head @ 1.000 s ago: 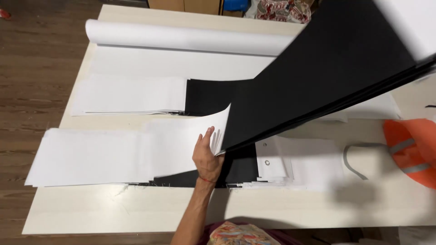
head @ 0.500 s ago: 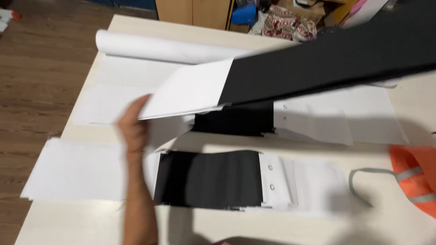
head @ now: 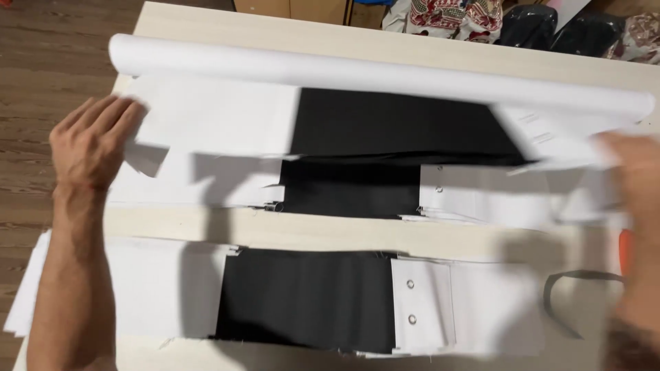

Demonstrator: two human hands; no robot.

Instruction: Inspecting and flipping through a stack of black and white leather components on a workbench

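A long strip of fabric, black (head: 399,124) in the middle with white ends, hangs level above the table. My left hand (head: 93,141) grips its white left end. My right hand (head: 629,172), blurred, grips its white right end. Under the strip lies a far stack (head: 347,192) of the same black-and-white pieces. A near stack (head: 309,299) with metal eyelets on its white flap lies close to me.
A white paper roll (head: 357,72) lies across the far side of the light wooden table (head: 330,230). An orange object (head: 624,251) and a dark loop strap (head: 574,288) sit at the right edge. Bags and boxes stand beyond the table; wooden floor lies to the left.
The strip, earlier lifted steeply up to the right, now hangs level over the far stack. My left hand moved from near the front stack to the strip's left end. My right hand came into view.
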